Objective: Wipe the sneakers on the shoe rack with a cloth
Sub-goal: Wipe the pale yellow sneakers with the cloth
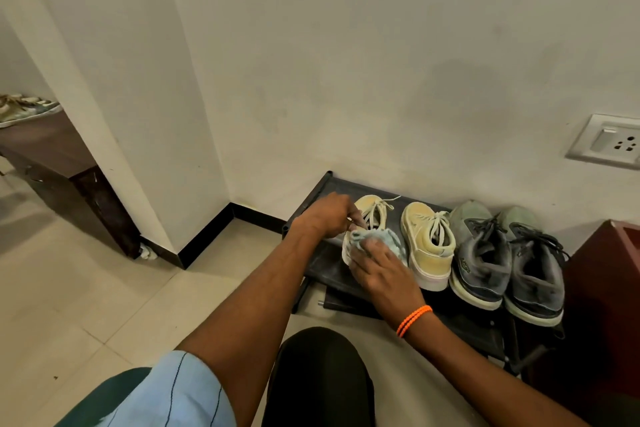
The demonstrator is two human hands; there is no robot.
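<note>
Four sneakers stand in a row on the top shelf of the black shoe rack (pixel 320 262) against the wall: a yellow pair on the left and a grey pair (pixel 509 263) on the right, heels toward the person. The work is on the leftmost yellow sneaker (pixel 372 210). The left hand (pixel 327 215) has its fingers curled down at the shoe's near side by the laces, seemingly pinching the upper to steady it, though exactly what the fingertips hold is hidden. The right hand (pixel 381 267) lies over the heel end with its fingers bent round a pale blue cloth (pixel 375 239), which is bunched up and pressed against the shoe. The cloth looks soft and limp, so it probably needs gathering into a pad under the fingers or it will fold and slide. The sneaker seems light, with a soft upper that would give under pressure and a stiffer sole; I would guess it skates on the smooth shelf unless held at the collar or sole edge. Its loose laces could snag the cloth. The other yellow sneaker (pixel 429 246) stands just beside it, close enough to be nudged.
</note>
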